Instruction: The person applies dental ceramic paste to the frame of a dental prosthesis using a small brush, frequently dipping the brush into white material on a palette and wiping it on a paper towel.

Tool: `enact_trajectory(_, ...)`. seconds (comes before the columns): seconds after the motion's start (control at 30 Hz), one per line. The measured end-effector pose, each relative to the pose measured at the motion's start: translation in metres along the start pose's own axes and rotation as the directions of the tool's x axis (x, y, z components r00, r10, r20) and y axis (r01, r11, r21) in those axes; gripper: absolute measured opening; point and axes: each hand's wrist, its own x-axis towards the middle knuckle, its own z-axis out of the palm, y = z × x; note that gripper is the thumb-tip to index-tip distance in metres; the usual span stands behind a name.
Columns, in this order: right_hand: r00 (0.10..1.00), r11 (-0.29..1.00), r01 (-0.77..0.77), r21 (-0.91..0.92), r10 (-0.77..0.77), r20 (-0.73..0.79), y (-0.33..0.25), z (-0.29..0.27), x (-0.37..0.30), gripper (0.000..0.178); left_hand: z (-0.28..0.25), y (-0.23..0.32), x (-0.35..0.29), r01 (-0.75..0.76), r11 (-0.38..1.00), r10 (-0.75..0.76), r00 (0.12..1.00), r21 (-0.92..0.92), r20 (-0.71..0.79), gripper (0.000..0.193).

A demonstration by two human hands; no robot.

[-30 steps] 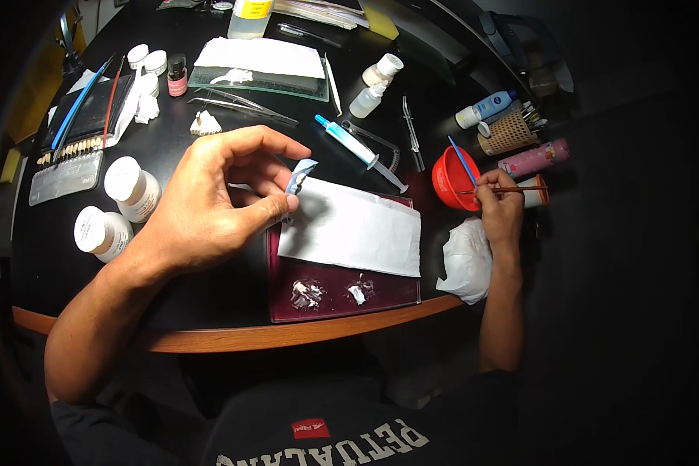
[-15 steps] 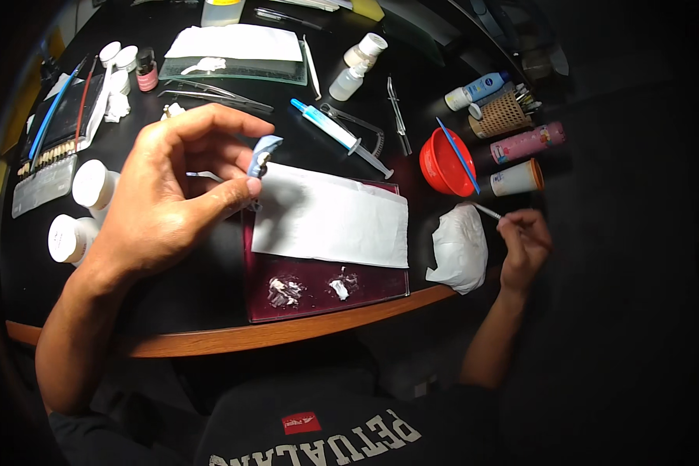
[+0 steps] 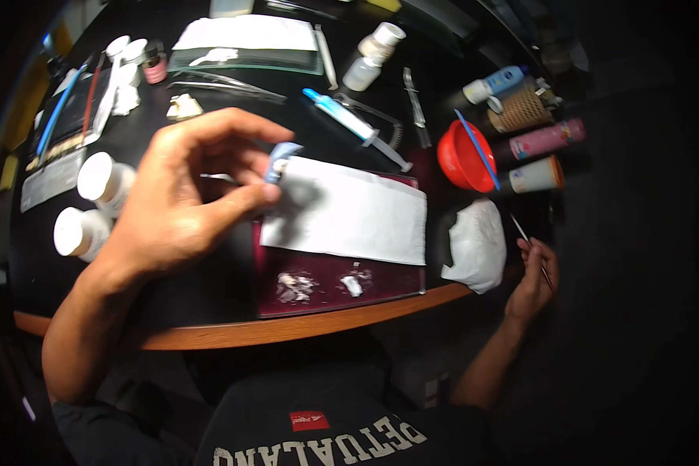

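Observation:
My left hand (image 3: 175,198) pinches a small blue-grey moulded piece (image 3: 281,161) with a whitish part set in it between thumb and fingers. It is held above the left end of a folded white paper towel (image 3: 346,213). That towel lies on a dark red glass slab (image 3: 326,301), where two white smears (image 3: 295,287) show near the front edge. Off to the right, my right hand (image 3: 530,283) is closed on a thin pointed instrument (image 3: 520,227), its tip pointing up and away. A crumpled white tissue (image 3: 478,245) lies just left of this hand.
A red bowl (image 3: 464,161) with a blue stick across it stands at the right, beside several cups and bottles. Behind the slab lie a blue-tipped syringe (image 3: 357,126) and tweezers (image 3: 415,109). White jars (image 3: 101,177) stand at the left. The wooden table edge (image 3: 233,334) runs in front.
My right hand has drawn back toward me with the instrument, away from the crumpled tissue. My left hand keeps hold of the blue-grey piece. The whole view has shifted slightly.

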Motion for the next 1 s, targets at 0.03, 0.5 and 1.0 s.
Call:
enact_trajectory(0.03,0.993,0.989,-0.108,0.102,0.112,-0.026,0.004,0.005,-0.003,0.023,0.0,0.0,-0.001,0.0,1.0,0.0,1.0,-0.023,0.004,0.038)
enact_trajectory(0.5,0.968,0.824,0.197,0.532,-0.249,0.028,-0.052,0.028,-0.041,0.038,-0.002,0.011,-0.006,0.11,0.993,-0.106,0.991,-0.053,0.08,0.037)
enact_trajectory(1.0,0.661,-0.476,-0.749,0.46,-0.488,0.57,-0.206,0.129,-0.135,0.05,-0.004,0.004,-0.005,0.058,0.998,-0.058,0.998,0.02,0.039,0.044)
